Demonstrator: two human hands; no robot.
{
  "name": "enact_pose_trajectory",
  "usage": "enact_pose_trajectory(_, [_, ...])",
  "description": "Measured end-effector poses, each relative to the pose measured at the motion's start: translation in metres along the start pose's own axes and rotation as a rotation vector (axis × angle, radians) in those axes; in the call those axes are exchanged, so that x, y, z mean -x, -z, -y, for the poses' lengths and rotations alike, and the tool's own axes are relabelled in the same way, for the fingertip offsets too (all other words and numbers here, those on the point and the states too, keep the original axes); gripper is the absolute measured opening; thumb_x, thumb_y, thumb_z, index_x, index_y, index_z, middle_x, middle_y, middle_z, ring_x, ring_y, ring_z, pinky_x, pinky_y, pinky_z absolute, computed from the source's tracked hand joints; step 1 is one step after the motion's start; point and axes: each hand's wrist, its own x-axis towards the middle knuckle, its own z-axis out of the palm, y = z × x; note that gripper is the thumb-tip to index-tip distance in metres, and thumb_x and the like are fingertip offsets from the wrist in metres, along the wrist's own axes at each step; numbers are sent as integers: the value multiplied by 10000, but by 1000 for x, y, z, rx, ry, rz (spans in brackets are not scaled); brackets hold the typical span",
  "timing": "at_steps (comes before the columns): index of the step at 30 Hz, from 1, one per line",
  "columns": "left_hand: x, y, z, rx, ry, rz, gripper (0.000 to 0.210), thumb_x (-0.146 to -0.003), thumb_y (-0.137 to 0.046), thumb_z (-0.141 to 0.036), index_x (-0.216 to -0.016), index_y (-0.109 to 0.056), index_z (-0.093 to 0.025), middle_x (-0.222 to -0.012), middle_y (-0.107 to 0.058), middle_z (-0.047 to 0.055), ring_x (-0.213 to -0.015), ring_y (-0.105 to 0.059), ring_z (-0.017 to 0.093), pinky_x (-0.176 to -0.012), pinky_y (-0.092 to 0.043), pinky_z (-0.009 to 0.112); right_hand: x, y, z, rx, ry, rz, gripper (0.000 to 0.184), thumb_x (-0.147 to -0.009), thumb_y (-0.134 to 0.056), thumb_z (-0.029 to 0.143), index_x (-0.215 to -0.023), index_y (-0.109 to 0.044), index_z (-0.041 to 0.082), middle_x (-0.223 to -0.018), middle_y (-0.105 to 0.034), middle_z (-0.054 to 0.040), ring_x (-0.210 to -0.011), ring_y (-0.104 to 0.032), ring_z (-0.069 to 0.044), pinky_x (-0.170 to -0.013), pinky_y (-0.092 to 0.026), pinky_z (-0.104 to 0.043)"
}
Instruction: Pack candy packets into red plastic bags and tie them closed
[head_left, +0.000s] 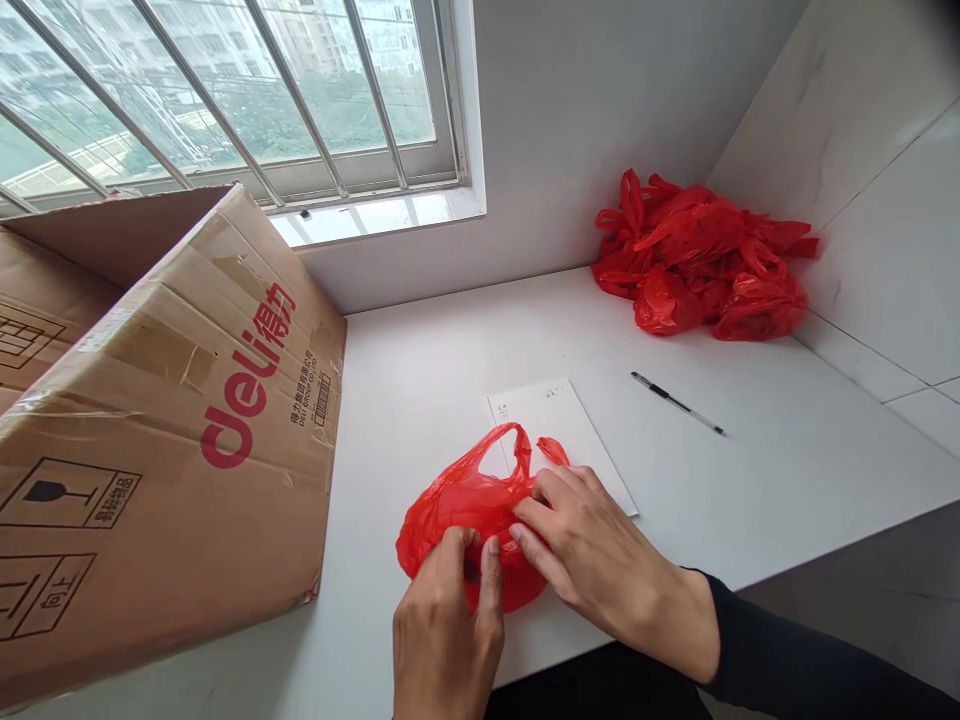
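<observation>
A thin red plastic bag (469, 500) lies crumpled near the table's front edge, one handle loop standing up at its far side. My left hand (450, 610) is at the bag's near side, thumb and forefinger closed on the plastic. From the right, my right hand (581, 535) grips the bag's upper part with bent fingers. What the bag contains, if anything, is hidden. Partly under the bag lies a white sheet of paper (592, 440) with small handwriting near its top. To its right rests a pen (679, 404) with a clear barrel and black grip.
A large open cardboard box (172, 520) stands at the left of the white table (420, 350). Several red plastic bags (697, 250) are heaped in the back right corner against the wall. Behind the box is a barred window (300, 100).
</observation>
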Motion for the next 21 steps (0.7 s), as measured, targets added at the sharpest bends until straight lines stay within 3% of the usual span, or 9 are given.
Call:
enact_pose_trajectory(3, [3,2,-3,68,30,-25,208,-1010,-518,-395,-882,-586,-245,-767,-692,-8,-622,-666,177,-548,-480,265,-3,1,-1,5,-53,12,186,-1022,-538,217,-843,-587,200,-868,-538,-37,-824,-531,-227,-1014,-464,-555])
enact_pose_trajectory(7, [9,-1,-5,135,80,-71,210,-1002,-523,-393,-868,-582,-243,-744,-661,-15,-604,-622,166,-560,-459,267,-3,2,-6,-44,-104,16,151,-1056,-497,266,-1028,-625,191,-927,-573,-44,-858,-558,-232,-1088,-382,-617])
enact_pose_trajectory(12, [12,5,-2,-25,66,-76,369,-984,-555,-410,-671,-462,-238,-555,-509,-48,-493,-479,139,-507,-368,261,0,2,-12,-6,-87,19,217,-1042,-512,240,-839,-562,183,-864,-537,-39,-841,-530,-228,-937,-481,-510])
enact_pose_trajectory(14, [12,11,-6,-98,48,-104,371,-968,-595,-415,-661,-484,-239,-519,-470,-51,-467,-450,138,-484,-345,268,-1,4,-11,-6,-82,9,161,-1020,-555,216,-863,-560,181,-865,-532,-30,-822,-520,-219,-894,-492,-481])
enact_pose_trajectory(16, [11,15,-14,-54,-46,-185,175,-948,-641,-338,-805,-597,-248,-586,-539,-40,-505,-495,145,-512,-390,273,-3,7,-8,-15,-56,15,13,-995,-583,169,-998,-579,182,-907,-550,-28,-828,-521,-217,-873,-494,-466])
enact_pose_trajectory(17, [10,17,-20,0,-124,-236,35,-938,-649,-269,-914,-630,-251,-658,-594,-23,-561,-541,155,-561,-437,281,-4,9,-6,-24,-34,21,89,-983,-586,139,-1057,-574,186,-927,-557,-29,-829,-520,-216,-862,-495,-456])
enact_pose_trajectory(19, [8,17,-32,122,-301,-289,182,-917,-620,-127,-1047,-624,-254,-848,-681,31,-756,-637,190,-731,-517,326,-6,13,-2,-57,20,34,174,-957,-573,79,-1090,-564,192,-946,-566,-30,-827,-514,-212,-843,-498,-430])
enact_pose_trajectory(21, [5,15,-40,192,-405,-212,237,-917,-546,-62,-1055,-603,-246,-1010,-702,74,-970,-659,229,-871,-523,374,-7,15,1,-107,74,44,173,-924,-568,40,-1009,-562,190,-927,-573,-26,-815,-509,-205,-832,-499,-408])
